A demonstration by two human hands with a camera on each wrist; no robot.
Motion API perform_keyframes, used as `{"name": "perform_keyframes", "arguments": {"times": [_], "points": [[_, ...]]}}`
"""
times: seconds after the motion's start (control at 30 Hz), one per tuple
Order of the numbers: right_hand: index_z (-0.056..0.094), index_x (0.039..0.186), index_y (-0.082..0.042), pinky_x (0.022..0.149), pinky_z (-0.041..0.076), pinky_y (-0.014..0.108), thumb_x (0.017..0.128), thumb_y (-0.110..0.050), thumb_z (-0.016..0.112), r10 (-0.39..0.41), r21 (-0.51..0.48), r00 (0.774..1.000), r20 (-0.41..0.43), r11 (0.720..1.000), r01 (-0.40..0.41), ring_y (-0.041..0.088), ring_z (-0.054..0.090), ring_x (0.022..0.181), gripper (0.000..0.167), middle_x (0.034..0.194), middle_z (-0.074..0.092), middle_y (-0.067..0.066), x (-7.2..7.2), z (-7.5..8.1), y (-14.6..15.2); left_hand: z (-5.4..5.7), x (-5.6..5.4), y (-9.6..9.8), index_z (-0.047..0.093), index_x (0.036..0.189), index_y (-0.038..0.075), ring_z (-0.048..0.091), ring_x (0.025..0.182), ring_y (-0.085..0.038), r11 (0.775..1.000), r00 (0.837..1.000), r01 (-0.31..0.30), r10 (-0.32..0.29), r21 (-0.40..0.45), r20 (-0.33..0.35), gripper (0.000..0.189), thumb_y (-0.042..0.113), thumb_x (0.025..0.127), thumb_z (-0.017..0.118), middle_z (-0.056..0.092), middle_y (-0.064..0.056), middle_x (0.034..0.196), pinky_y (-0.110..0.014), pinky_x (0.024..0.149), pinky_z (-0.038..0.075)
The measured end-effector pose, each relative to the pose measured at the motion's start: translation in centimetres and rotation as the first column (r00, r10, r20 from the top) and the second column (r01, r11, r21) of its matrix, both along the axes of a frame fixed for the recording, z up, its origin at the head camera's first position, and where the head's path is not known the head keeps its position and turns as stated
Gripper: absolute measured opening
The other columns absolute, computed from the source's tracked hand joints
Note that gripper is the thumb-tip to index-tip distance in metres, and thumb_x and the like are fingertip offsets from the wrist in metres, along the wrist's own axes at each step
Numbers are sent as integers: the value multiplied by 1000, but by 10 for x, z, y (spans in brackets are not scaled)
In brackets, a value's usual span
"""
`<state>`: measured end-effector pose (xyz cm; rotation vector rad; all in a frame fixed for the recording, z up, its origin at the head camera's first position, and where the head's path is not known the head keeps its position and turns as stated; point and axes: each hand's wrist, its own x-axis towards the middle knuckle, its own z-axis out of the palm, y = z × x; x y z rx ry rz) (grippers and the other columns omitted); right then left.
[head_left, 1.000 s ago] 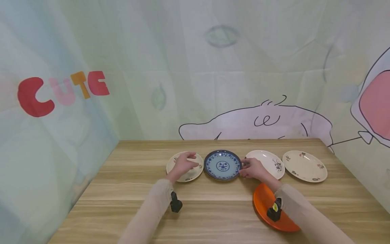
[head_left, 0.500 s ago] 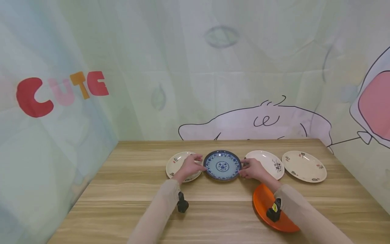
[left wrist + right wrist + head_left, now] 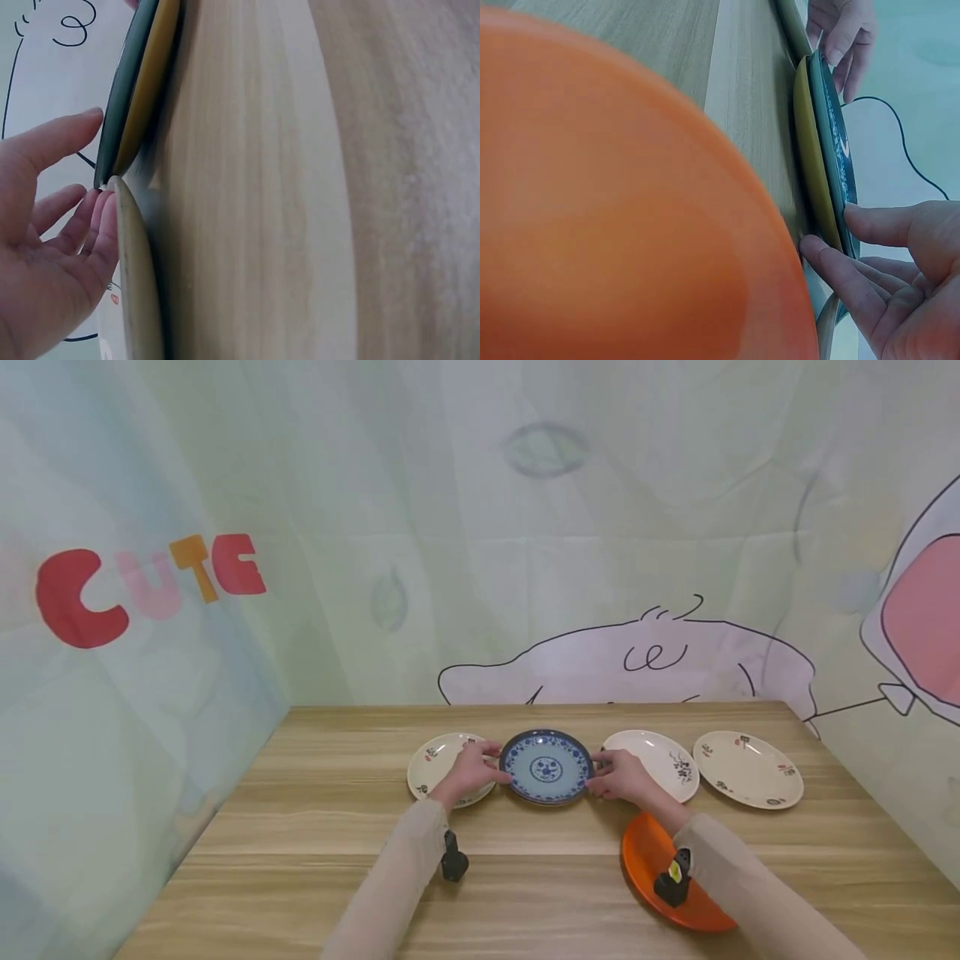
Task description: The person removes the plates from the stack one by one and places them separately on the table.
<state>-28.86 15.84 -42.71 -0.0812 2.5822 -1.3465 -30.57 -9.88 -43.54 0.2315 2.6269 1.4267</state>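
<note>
A blue-patterned plate (image 3: pixel 546 768) with a dark rim lies on top of a yellow plate (image 3: pixel 814 154), which shows edge-on in both wrist views. My right hand (image 3: pixel 624 776) is at the stack's right rim. Its thumb sits on the blue plate's edge and its index finger reaches below the yellow one. At the opposite side, my left hand (image 3: pixel 469 772) has its thumb at the blue rim. Its other fingers extend loosely over a cream plate (image 3: pixel 433 763), partly covering it.
To the right stand a white plate (image 3: pixel 651 758) with a dark floral print and a cream oval plate (image 3: pixel 748 770). Beneath the right forearm lies an orange plate (image 3: pixel 647 860). All are on a wooden table (image 3: pixel 540 893) with a printed curtain (image 3: pixel 450 527) behind.
My left hand has moved right, from over the cream plate to the left rim of the blue plate. The right hand keeps its place at the right rim.
</note>
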Motion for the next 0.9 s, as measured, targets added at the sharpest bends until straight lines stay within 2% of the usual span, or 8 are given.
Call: {"name": "perform_keyframes", "arguments": {"times": [0.3, 0.6, 0.9], "points": [[45, 127, 9, 61, 56, 30, 78, 0, 66, -10, 3, 1000, 12, 1000, 10, 17, 62, 67, 53, 90, 66, 16, 1, 1, -1, 0, -1, 3, 49, 127, 0, 54, 104, -27, 1000, 1000, 2, -2, 7, 27, 63, 12, 71, 76, 53, -17, 124, -37, 91, 45], [46, 125, 10, 60, 55, 30, 77, 1, 67, -9, -11, 1000, -1, 1000, 9, 16, 61, 65, 53, 89, 66, 16, -1, -1, 0, 8, -2, 7, 48, 127, -1, 46, 117, -31, 999, 996, -16, 19, -28, 88, 64, 10, 69, 74, 51, -18, 126, -42, 101, 36], [46, 126, 8, 62, 55, 29, 78, 0, 67, -7, -3, 1000, 21, 1000, 7, 16, 62, 67, 53, 89, 66, 16, -2, -1, 0, 10, -2, 7, 48, 126, -2, 50, 109, -29, 1000, 995, -15, 15, -8, 95, 64, 8, 69, 73, 51, -18, 123, -39, 96, 41]]}}
